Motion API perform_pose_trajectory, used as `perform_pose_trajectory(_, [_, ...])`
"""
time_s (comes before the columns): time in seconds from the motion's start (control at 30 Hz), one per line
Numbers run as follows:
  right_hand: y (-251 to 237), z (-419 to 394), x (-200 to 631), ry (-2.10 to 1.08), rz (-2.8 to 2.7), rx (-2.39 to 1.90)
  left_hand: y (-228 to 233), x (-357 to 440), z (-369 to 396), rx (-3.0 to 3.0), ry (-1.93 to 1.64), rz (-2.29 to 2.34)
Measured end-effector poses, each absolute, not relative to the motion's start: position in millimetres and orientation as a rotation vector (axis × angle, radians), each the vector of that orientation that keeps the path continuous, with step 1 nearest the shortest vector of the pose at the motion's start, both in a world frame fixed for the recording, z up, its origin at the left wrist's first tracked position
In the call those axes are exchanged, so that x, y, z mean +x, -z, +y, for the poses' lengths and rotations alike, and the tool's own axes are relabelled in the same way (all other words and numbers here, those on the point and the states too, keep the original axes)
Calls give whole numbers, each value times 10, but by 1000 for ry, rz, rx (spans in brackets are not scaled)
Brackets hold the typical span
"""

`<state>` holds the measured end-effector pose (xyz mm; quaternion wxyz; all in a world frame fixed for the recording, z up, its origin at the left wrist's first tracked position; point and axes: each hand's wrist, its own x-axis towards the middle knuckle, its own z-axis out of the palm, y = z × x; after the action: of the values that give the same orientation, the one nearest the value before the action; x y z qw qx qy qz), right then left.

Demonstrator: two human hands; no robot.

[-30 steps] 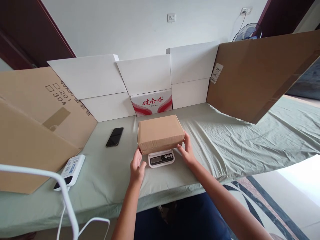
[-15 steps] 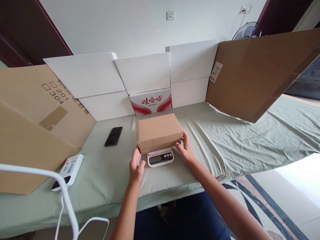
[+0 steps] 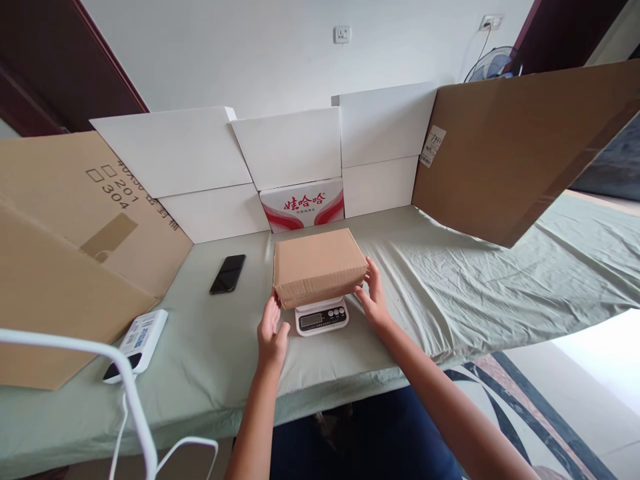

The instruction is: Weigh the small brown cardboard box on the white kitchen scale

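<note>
A brown cardboard box sits on top of a white kitchen scale, whose front panel with display and buttons pokes out below it. The box covers the weighing plate. My left hand is at the box's front left corner, its fingers stretched along the lower edge and the thumb apart; it is open. At the front right corner, my right hand has its fingers beside the box and its thumb spread away, open too. I cannot tell whether the fingertips still touch the cardboard.
A black phone lies left of the box on the green cloth. A white device with a label is farther left, near a white bent tube. White boxes and large cardboard panels enclose the back and sides.
My right hand has eased slightly away from the box, its thumb moving right. The box stays on the scale, and my left hand is almost unchanged.
</note>
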<state>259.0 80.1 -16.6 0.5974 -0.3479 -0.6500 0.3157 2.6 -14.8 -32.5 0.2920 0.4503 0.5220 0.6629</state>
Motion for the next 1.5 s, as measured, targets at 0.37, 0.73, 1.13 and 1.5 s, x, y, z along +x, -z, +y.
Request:
perform_pose_trajectory(0.37, [89,773,2597,-729,-1574,-836,354,-5,-129,1208,-1718,1380])
perform_pose_trajectory(0.73, [-224,1797,2167,-765,-1531,-672,-40,-306,1029,1198,-1776,1317])
perform_pose_trajectory(1.13, [144,1989,2093,-977,-1488,-736,222,-365,1233,1095,-1730,1354])
perform_pose_trajectory(1.5, [207,2026,2084,-962,-1484,-768,222,-344,1242,1085,-1697,1349])
